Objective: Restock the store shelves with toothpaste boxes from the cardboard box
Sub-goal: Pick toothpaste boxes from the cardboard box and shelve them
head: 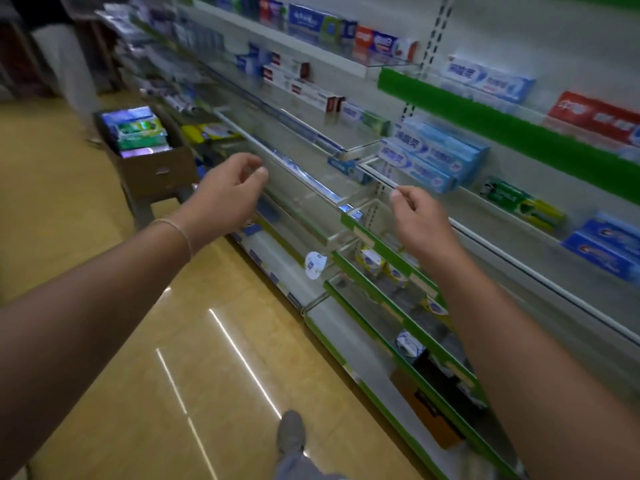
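Observation:
A brown cardboard box (152,168) stands on a stool at the left, down the aisle, with several blue and green toothpaste boxes (138,131) stacked inside. My left hand (228,188) hovers in front of the shelf edge (298,171), fingers loosely curled, holding nothing. My right hand (419,216) is raised beside the same shelf rail, fingers loosely curled and empty. Light blue toothpaste boxes (429,157) lie on the shelf just beyond my right hand. Red and white toothpaste boxes (304,88) sit on a higher shelf.
The shelving unit (502,133) with green price strips runs along the right side. Lower shelves hold small packets (370,261). A person's legs (69,60) stand at the far end of the aisle. My shoe (292,431) is on the glossy yellow floor (138,375).

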`<state>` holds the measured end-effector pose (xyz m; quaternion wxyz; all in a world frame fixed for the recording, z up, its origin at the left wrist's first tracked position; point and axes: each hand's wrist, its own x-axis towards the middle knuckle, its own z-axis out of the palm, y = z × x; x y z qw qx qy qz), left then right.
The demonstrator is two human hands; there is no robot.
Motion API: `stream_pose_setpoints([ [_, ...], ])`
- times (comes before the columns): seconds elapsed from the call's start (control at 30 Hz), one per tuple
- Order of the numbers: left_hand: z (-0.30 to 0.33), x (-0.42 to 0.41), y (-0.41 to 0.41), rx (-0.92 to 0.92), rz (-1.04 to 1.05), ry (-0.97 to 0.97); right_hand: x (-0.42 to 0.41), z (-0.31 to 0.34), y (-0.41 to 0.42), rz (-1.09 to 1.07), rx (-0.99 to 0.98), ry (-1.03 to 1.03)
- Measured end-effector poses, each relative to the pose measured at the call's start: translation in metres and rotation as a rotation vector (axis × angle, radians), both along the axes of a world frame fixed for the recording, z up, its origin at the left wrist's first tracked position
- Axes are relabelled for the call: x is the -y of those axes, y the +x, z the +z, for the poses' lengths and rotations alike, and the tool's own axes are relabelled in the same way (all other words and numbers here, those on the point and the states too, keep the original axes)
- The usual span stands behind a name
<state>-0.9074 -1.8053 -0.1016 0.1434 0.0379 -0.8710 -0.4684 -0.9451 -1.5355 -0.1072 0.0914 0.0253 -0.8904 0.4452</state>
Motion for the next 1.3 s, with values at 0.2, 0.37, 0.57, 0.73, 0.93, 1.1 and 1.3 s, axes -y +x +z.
stream_pose_setpoints([
  [0.2,-0.016,0.068,-0.020,0.011,0.167,-0.007,0.072,-0.018,-0.063,0.126,0.041,0.027],
  [0.37,-0.012,0.121,-0.061,-0.010,0.266,-0.040,0.138,-0.022,-0.123,0.189,0.076,0.045],
  [0.57,-0.009,0.171,-0.126,0.005,0.311,-0.041,0.194,-0.028,-0.183,0.263,0.149,0.085],
  [0.73,-0.010,0.205,-0.171,0.007,0.339,-0.038,0.241,-0.029,-0.220,0.286,0.151,0.111],
  [0.93,-0.015,0.259,-0.213,-0.004,0.302,-0.033,0.306,-0.021,-0.250,0.275,0.124,0.102],
  [1.1,-0.016,0.321,-0.245,-0.003,0.184,-0.022,0.372,-0.013,-0.266,0.219,0.099,0.115],
  [1.3,0.002,0.412,-0.271,-0.002,0.083,0.009,0.453,0.001,-0.278,0.153,0.084,0.102],
])
